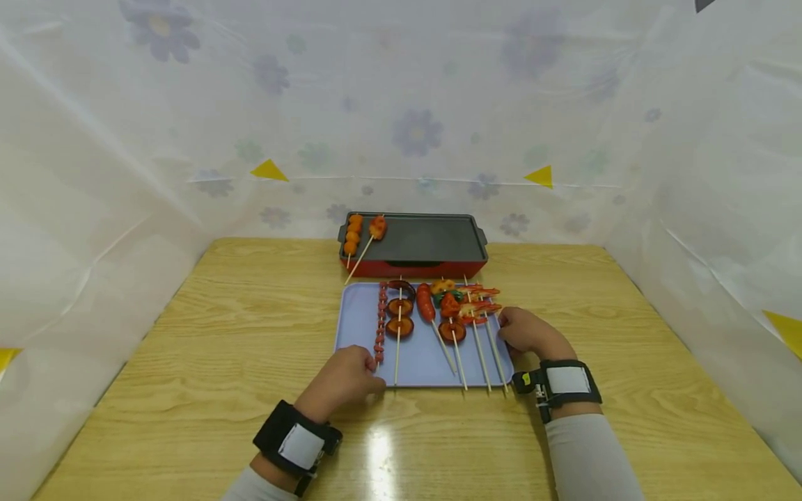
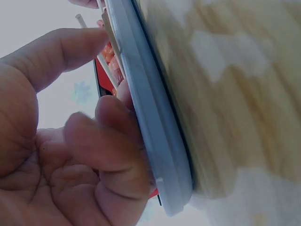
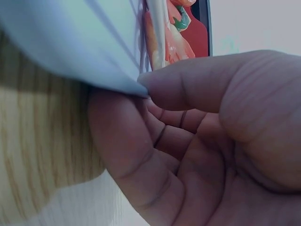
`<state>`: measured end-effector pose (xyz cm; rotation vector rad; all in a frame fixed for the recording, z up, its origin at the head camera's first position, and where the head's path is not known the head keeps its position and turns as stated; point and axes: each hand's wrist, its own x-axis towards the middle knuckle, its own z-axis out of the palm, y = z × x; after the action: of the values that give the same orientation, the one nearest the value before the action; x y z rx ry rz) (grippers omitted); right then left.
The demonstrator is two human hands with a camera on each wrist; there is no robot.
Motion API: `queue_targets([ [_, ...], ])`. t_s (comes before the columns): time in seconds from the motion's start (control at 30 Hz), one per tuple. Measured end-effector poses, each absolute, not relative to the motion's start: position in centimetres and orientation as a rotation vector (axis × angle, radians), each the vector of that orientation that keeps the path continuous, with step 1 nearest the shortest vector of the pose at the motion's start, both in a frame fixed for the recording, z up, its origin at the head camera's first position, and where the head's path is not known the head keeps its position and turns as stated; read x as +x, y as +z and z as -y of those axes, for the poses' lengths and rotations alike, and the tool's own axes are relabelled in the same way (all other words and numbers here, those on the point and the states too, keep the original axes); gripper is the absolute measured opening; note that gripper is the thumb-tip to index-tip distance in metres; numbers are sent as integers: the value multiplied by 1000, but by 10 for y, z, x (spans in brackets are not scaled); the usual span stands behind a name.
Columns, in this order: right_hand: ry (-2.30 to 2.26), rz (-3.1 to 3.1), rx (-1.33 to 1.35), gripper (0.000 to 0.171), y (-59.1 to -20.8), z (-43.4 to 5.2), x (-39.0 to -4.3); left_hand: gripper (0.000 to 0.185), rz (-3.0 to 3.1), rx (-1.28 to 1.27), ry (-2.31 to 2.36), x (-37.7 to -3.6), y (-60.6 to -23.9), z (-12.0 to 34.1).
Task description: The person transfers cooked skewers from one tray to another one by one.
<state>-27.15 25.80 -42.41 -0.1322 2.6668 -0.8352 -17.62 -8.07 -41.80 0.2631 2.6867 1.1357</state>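
A pale lavender tray (image 1: 357, 306) lies on the table, bearing several food skewers. My left hand (image 1: 344, 376) is at its near left corner, thumb and fingers pinching the stick end of a skewer of small red pieces (image 1: 380, 323). That thin stick (image 2: 112, 42) runs along the tray rim (image 2: 150, 103) in the left wrist view. On the right side my right hand (image 1: 526, 332) grips the tray edge; its thumb (image 3: 188, 84) is above the rim and a finger underneath. Beside it lie shrimp skewers (image 1: 479, 309).
Behind the tray stands a red grill with a black plate (image 1: 426, 236), holding a skewer of orange balls (image 1: 354, 235) and a meat skewer (image 1: 377, 228) whose stick overhangs the front. Mushroom skewers (image 1: 399, 316) and a sausage skewer (image 1: 426, 303) are on the tray. Floral sheeting (image 1: 413, 132) surrounds the wooden table (image 1: 250, 313).
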Motion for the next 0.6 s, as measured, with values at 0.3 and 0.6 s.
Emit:
queue_targets([
  [0.3, -834, -2666, -141, 14, -424, -258, -271, 20, -2791, 275, 1196, -177, -415, 85],
  [0.6, -821, -2663, -127, 13, -423, -258, -271, 70, -3224, 456, 906, -181, -403, 88],
])
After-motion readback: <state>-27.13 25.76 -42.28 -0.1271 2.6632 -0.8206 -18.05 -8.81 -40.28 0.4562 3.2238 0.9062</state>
